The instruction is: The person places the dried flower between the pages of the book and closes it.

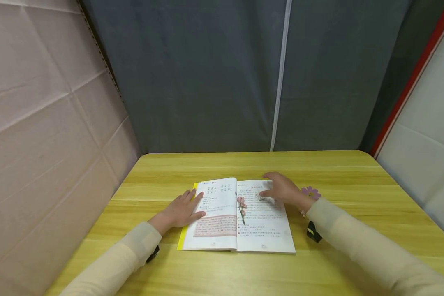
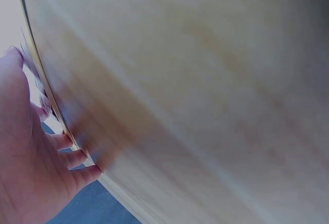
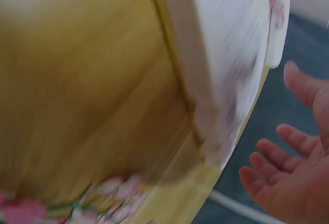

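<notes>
An open book (image 1: 214, 209) with printed pages and a yellow cover edge lies on the wooden table. Along its gutter, on the right page, a pink flower (image 1: 241, 204) with a thin dark stem stretches toward the bottom. My left hand (image 1: 182, 209) rests with fingers spread on the outer part of the left page; its fingertips (image 2: 78, 158) also show at the book's edge in the left wrist view. Over the upper right page is my right hand (image 1: 282, 189), fingers extended past the top corner. In the right wrist view that hand (image 3: 298, 172) has loosely bent fingers and holds nothing.
A purple flower (image 1: 311, 192) lies right of the book, partly behind my right wrist. More pink flowers (image 3: 123, 188) show on the table in the right wrist view. Behind the table (image 1: 222, 164) hangs a dark grey curtain (image 1: 207, 82); pale cloth walls stand at both sides.
</notes>
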`<state>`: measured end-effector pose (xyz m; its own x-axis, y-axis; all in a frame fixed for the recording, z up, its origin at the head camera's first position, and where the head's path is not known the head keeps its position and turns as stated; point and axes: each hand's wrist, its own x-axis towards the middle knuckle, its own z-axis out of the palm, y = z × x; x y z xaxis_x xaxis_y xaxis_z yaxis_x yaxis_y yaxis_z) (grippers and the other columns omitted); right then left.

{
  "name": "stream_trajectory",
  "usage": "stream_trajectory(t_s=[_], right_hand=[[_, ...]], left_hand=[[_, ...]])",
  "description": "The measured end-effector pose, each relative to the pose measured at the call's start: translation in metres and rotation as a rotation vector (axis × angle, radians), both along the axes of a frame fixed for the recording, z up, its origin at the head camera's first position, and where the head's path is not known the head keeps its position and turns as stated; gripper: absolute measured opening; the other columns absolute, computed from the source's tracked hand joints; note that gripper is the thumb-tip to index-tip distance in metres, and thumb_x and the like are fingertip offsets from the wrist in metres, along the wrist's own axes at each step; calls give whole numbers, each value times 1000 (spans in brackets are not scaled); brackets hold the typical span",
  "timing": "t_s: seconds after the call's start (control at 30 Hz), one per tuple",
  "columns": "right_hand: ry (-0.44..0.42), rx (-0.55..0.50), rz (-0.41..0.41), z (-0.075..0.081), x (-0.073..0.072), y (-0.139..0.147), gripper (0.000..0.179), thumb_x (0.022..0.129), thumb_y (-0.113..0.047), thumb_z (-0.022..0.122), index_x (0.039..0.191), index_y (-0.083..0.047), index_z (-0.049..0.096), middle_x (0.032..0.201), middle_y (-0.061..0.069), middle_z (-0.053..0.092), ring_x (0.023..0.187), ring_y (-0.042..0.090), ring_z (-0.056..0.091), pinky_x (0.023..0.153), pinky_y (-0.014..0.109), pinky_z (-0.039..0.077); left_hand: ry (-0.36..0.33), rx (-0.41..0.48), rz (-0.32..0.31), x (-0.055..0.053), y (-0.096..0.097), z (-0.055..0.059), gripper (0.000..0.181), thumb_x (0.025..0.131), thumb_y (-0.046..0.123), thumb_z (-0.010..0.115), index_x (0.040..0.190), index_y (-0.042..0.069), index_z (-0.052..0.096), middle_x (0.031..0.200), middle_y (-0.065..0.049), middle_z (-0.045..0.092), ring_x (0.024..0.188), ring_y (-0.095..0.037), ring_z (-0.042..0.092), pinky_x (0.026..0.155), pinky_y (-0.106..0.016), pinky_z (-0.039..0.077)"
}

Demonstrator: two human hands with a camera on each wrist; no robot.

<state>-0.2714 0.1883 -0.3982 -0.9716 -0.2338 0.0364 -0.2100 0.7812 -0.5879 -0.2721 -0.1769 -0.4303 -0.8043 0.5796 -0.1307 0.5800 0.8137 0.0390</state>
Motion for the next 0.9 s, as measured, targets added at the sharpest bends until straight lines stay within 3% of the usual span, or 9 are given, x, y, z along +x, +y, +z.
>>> stream_trajectory(t_s=[0.17, 0.43, 0.57, 0.9], right_hand=[[14, 109, 75, -8, -10, 14, 73, 87, -31, 75, 142, 6, 43, 145, 24, 42, 134, 41, 36, 108, 53, 29], [67, 256, 232, -24, -14, 27, 85, 91, -45, 66, 145, 12, 33, 147, 31, 34, 137, 46, 28, 109, 56, 23], [37, 307, 229, -27, -17, 29, 92, 90, -54, 61, 148, 9, 28, 151, 28, 28, 141, 45, 21, 111, 57, 19], [44, 368, 216, -31, -18, 32, 97, 89, -64, 56, 148, 8, 29, 151, 28, 30, 140, 46, 21, 110, 61, 17]], left_hand=[[-1, 2, -8, 0, -1, -1, 77, 100, 58, 36, 155, 5, 22, 155, -27, 20, 140, -44, 22, 109, -55, 25], [3, 4, -9, 0, -2, -4, 77, 100, 57, 36, 155, 5, 22, 154, -27, 21, 140, -45, 22, 109, -56, 26], [8, -1, -13, 1, -3, -3, 77, 100, 58, 35, 155, 5, 22, 155, -27, 21, 140, -45, 22, 109, -55, 26], [7, -10, -4, 0, -4, -5, 78, 100, 59, 33, 155, 6, 20, 156, -26, 19, 141, -44, 21, 109, -55, 25]])
